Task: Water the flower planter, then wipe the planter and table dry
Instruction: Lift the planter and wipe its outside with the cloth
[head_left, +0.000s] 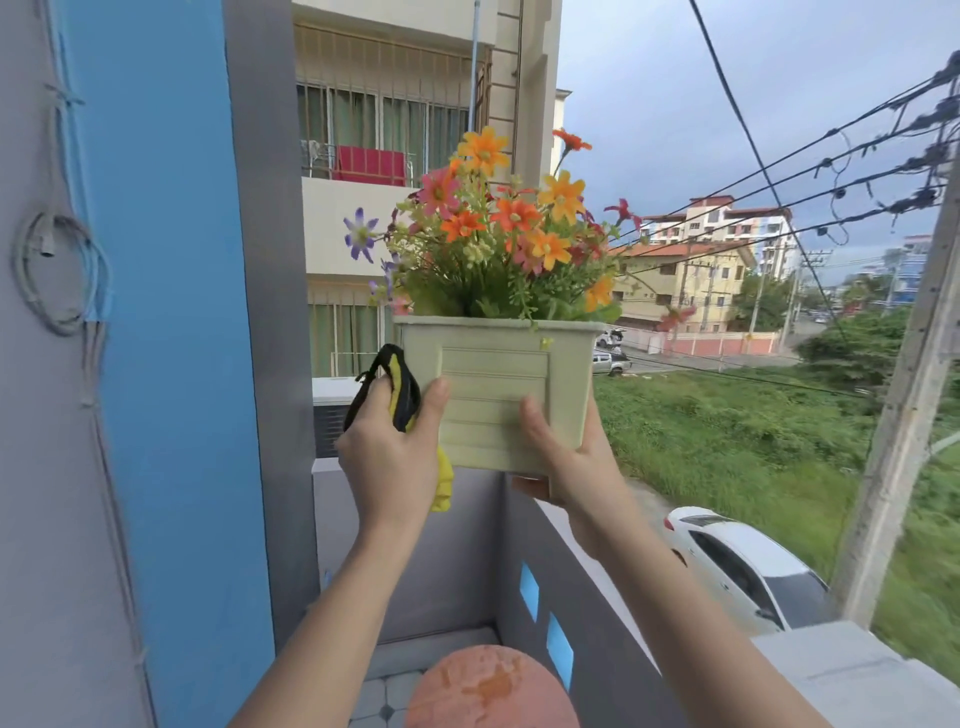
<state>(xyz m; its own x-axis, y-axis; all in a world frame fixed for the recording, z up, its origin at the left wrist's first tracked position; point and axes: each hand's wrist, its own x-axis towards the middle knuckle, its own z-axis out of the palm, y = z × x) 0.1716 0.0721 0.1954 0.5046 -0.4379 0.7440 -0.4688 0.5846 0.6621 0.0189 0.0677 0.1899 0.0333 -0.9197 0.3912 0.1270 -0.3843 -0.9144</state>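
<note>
I hold a pale green rectangular planter up in the air at chest height, above the balcony wall. Orange, pink and purple flowers with green leaves fill it. My left hand holds a yellow and black cloth against the planter's left side, thumb on its front. My right hand grips the planter's lower right corner, thumb on the front and fingers under the base. A round orange table with darker wet patches stands low in the view, beneath my arms.
A grey balcony wall with blue openings runs to the right. On the left stand a blue and grey wall and hanging cables. Beyond the wall are buildings, a white car, grass, a pole and overhead wires.
</note>
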